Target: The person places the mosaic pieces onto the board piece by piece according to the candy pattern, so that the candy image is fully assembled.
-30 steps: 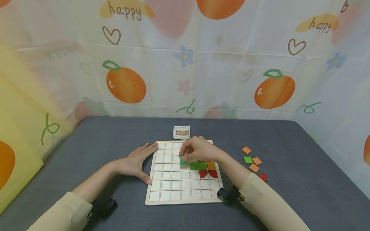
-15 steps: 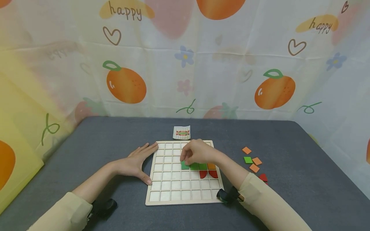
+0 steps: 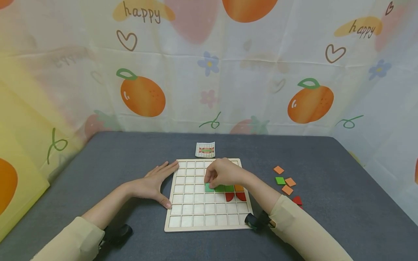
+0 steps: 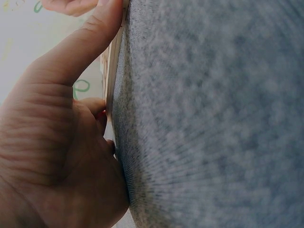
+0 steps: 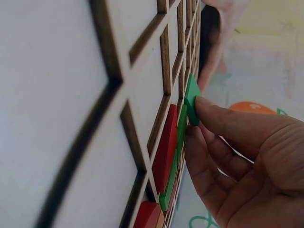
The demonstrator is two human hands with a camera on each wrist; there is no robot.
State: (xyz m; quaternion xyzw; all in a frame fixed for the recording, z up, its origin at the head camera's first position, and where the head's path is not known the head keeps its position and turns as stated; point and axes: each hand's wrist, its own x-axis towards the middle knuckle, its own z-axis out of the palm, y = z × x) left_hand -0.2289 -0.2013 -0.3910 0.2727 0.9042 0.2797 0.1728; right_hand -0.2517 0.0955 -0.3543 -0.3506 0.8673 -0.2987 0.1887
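My right hand [image 3: 225, 172] pinches a green square tile [image 3: 208, 188] over the middle of a white gridded board [image 3: 187, 209]. In the right wrist view the pinched tile [image 5: 191, 99] stands tilted against the grid, beside set pieces. Green tiles [image 3: 225, 189], an orange tile [image 3: 239, 188] and red curved pieces [image 3: 241, 196] sit in cells to its right; the hand partly covers this area. My left hand [image 3: 147, 185] has its fingers spread, with the thumb and fingertips on the board's left edge. In the left wrist view the thumb [image 4: 90, 40] lies against the board's edge.
A small pattern card [image 3: 205, 150] lies just behind the board. Right of the board are several loose pieces: orange diamonds [image 3: 287, 190], a green one [image 3: 280, 180] and red ones [image 3: 296, 200], partly hidden by the right sleeve. A printed cloth hangs behind the table.
My right hand has shifted slightly right and nearer with the green tile, bringing it closer to the row of green tiles. The left hand has stayed in place.
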